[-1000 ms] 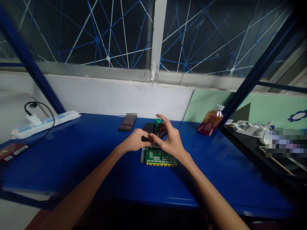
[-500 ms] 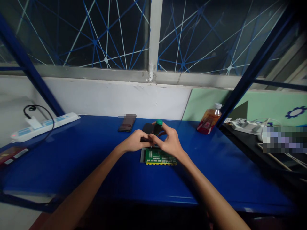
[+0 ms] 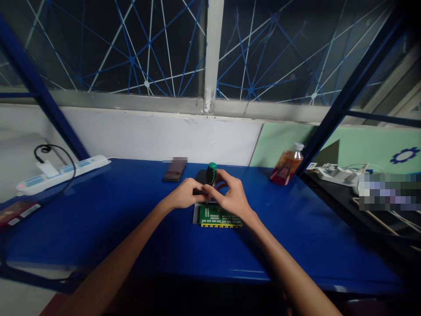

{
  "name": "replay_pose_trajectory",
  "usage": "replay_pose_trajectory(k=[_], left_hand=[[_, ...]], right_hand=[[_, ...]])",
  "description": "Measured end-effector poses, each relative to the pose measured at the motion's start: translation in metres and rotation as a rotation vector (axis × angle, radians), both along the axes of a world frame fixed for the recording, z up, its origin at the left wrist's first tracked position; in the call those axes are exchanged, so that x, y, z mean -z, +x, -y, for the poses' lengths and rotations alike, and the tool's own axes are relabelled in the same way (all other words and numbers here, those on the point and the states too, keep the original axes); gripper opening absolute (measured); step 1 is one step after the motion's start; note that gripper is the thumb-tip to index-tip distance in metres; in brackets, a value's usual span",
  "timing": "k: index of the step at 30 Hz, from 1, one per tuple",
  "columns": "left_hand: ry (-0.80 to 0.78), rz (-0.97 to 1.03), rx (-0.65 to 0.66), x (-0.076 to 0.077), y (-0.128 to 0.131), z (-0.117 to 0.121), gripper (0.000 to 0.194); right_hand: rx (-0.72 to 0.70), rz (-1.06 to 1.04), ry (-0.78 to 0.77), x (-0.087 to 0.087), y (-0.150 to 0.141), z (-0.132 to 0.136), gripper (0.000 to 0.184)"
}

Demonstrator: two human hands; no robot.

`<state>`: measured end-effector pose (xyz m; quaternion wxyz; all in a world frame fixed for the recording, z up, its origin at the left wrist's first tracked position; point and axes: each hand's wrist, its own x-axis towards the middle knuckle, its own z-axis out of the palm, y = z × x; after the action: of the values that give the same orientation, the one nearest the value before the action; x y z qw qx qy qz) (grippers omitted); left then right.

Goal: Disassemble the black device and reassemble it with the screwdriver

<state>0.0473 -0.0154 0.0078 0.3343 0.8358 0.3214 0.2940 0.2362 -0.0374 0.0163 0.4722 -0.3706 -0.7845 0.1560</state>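
A screwdriver [image 3: 211, 174] with a green and black handle stands nearly upright above a green circuit board [image 3: 215, 213]. My right hand [image 3: 232, 192] is closed on it, the fingers around the handle's lower part. From the other side my left hand [image 3: 184, 193] is closed too, its thumb and fingertips pinched at the thin shaft, touching the right fingertips. The shaft's lower end reaches the board's far left area; the tip and any screw are too small to make out. Yellow terminals line the board's near edge, and a grey plate shows at its left.
A phone [image 3: 175, 169] lies behind my left hand on the blue table [image 3: 138, 259]. A dark object behind the screwdriver is partly hidden. A drink bottle [image 3: 287, 166] stands at the back right. At the left are a white power strip [image 3: 66, 173] and a red box [image 3: 19, 213].
The screwdriver's handle has tipped to the left and stands more upright. Both hands have kept almost the same place, and the board has not moved visibly.
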Motion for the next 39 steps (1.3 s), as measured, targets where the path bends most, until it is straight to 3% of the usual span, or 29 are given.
replay_pose_trajectory(k=[12,20,28,36,39], left_hand=[[0.002,0.015,-0.107,0.007,0.001,-0.002,0.027],[-0.040,0.004,-0.067,0.005,-0.001,-0.002,0.023],[-0.019,-0.025,-0.013,-0.002,-0.001,0.000,0.018],[0.070,-0.050,-0.077,0.001,0.000,0.000,0.016],[0.066,-0.048,-0.066,0.003,0.000,-0.001,0.013]], right_hand=[[0.038,0.005,0.027,0.001,-0.003,-0.001,0.026],[0.026,0.006,0.040,0.001,-0.003,0.000,0.026],[-0.047,-0.041,0.004,0.004,-0.001,-0.002,0.037],[0.017,-0.004,0.023,0.002,0.000,-0.002,0.017],[0.037,0.024,0.031,0.002,0.000,-0.002,0.018]])
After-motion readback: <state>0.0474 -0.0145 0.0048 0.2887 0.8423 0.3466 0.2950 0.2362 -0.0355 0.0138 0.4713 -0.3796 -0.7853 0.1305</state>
